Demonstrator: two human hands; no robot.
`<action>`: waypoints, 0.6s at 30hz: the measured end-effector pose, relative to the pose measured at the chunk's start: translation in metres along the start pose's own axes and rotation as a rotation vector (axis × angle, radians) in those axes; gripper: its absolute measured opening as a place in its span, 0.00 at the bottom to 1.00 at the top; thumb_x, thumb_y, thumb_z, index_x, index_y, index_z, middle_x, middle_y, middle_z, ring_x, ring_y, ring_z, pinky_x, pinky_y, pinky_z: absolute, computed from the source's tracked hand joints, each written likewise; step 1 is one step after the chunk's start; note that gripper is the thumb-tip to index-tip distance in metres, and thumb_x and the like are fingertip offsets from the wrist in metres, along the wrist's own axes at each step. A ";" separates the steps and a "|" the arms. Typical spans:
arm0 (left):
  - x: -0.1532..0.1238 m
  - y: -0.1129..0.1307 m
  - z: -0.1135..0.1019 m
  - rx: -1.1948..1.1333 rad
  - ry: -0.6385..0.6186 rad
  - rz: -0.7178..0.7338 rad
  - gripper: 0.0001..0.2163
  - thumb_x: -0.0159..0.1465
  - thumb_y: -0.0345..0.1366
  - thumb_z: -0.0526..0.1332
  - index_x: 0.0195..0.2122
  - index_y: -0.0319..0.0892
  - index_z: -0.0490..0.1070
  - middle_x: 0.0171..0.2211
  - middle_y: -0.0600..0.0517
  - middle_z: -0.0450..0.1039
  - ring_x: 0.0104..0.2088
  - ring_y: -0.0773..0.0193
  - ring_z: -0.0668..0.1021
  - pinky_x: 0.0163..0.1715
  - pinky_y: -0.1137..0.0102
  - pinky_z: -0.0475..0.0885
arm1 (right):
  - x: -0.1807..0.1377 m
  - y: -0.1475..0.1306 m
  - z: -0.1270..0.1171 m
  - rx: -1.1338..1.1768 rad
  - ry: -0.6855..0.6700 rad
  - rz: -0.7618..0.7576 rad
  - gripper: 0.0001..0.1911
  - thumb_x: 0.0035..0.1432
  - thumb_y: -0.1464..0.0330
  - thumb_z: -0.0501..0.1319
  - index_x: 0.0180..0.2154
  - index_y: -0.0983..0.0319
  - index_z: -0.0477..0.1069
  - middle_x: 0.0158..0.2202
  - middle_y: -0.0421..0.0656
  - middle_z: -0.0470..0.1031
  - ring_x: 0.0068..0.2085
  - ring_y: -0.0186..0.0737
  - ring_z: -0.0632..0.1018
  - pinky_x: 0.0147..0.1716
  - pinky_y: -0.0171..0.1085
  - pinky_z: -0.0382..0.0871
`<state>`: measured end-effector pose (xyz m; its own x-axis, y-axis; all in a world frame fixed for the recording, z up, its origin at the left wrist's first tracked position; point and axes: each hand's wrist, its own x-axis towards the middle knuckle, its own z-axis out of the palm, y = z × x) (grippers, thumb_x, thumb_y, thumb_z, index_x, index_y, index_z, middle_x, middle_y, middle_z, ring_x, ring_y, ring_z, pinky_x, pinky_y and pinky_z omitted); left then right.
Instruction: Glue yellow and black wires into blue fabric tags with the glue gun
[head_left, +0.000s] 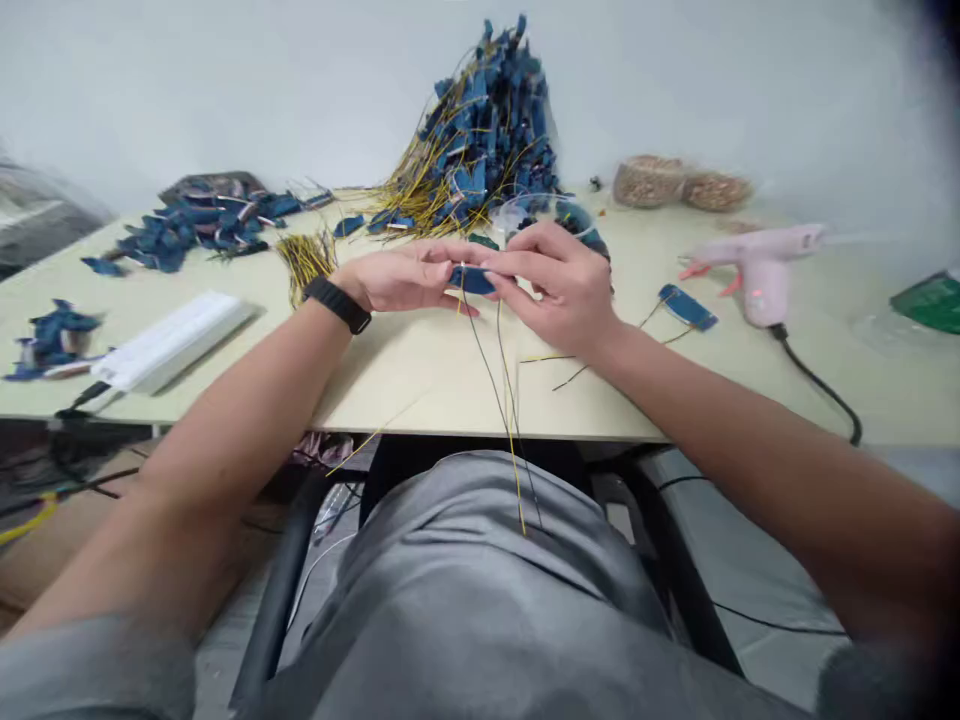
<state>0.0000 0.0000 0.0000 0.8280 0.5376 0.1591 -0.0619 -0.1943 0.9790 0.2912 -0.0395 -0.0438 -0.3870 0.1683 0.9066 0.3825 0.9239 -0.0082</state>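
Note:
Between both hands, above the table's front half, is a small blue piece (474, 280) with thin yellow and black wires (512, 400) hanging from it past the table edge to my lap. My left hand (409, 276), with a black band at the wrist, pinches its left end between thumb and fingers. From the right, my right hand (559, 282) grips the other end with thumb and fingertips. Beneath my right wrist, wire ends lead to another blue piece (688, 307) lying on the table. Fingers hide parts of the held piece.
A tall heap of blue wired pieces (487, 130) stands at the back, with a smaller pile (202, 225) to its left. A pink glue gun (761, 265) rests at right, its cord running off the front edge. A white power box (176, 342) lies left; a yellow wire bundle (306, 265) is nearby.

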 end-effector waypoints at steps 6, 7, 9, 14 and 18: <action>0.001 -0.006 -0.002 -0.021 0.086 0.010 0.41 0.58 0.69 0.94 0.65 0.51 0.94 0.66 0.42 0.92 0.69 0.35 0.93 0.69 0.45 0.92 | 0.003 -0.005 0.000 -0.019 -0.089 0.238 0.14 0.91 0.56 0.68 0.62 0.48 0.93 0.57 0.50 0.88 0.53 0.56 0.91 0.59 0.57 0.92; 0.001 -0.006 -0.002 -0.023 0.112 0.021 0.40 0.58 0.67 0.95 0.66 0.52 0.93 0.67 0.43 0.92 0.67 0.39 0.93 0.67 0.49 0.92 | 0.004 -0.004 -0.001 -0.007 -0.081 0.296 0.13 0.91 0.54 0.69 0.62 0.48 0.92 0.58 0.50 0.88 0.51 0.55 0.90 0.58 0.57 0.92; 0.002 -0.005 -0.001 -0.012 0.168 0.043 0.39 0.61 0.64 0.95 0.67 0.53 0.93 0.67 0.45 0.92 0.64 0.44 0.94 0.64 0.54 0.92 | 0.007 -0.002 -0.003 0.023 -0.030 0.405 0.14 0.90 0.50 0.71 0.61 0.48 0.90 0.57 0.49 0.88 0.48 0.53 0.88 0.54 0.55 0.91; 0.004 -0.001 0.000 0.071 0.282 0.076 0.33 0.63 0.55 0.95 0.63 0.48 0.92 0.62 0.44 0.93 0.66 0.39 0.94 0.62 0.53 0.92 | 0.010 0.007 -0.011 0.196 -0.034 0.641 0.19 0.85 0.47 0.76 0.46 0.53 0.84 0.41 0.44 0.84 0.39 0.46 0.80 0.41 0.46 0.80; 0.006 -0.002 -0.001 0.120 0.263 0.112 0.32 0.59 0.52 0.97 0.60 0.49 0.94 0.63 0.45 0.93 0.72 0.36 0.91 0.63 0.54 0.92 | 0.015 -0.005 -0.016 0.262 -0.178 0.744 0.19 0.77 0.52 0.81 0.39 0.55 0.83 0.35 0.42 0.82 0.37 0.44 0.76 0.39 0.45 0.71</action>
<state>0.0049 0.0042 -0.0004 0.6461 0.6984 0.3080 -0.0653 -0.3515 0.9339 0.2967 -0.0474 -0.0239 -0.2443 0.8027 0.5441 0.3917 0.5949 -0.7019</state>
